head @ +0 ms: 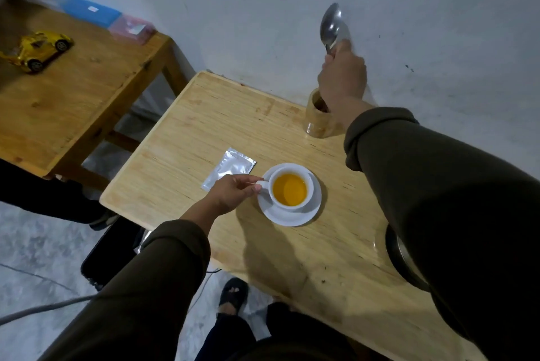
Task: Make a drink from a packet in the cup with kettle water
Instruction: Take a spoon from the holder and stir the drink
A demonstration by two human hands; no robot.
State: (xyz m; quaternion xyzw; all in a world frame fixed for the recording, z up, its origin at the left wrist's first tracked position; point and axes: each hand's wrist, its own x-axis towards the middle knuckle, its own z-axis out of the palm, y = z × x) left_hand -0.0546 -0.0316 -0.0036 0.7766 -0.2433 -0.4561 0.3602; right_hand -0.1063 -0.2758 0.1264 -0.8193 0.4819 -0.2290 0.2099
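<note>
A white cup [309, 188] full of orange liquid stands on a white saucer [292, 217] in the middle of the light wooden table [187, 162]. My left hand [233, 194] pinches the cup's handle. A silver packet [229, 167] lies flat just left of the cup. My right hand [342, 80] is raised above a wooden holder [317, 119] at the table's far side and grips a metal spoon [331, 26], bowl end up. A dark round object [401, 255], perhaps the kettle, is mostly hidden under my right sleeve.
A second wooden table [73, 91] stands to the left with a yellow toy car [38, 49] and blue [87, 11] and pink [131, 28] boxes. A pale wall runs behind. Below the table are a black bin [108, 249], a cable and sandalled feet.
</note>
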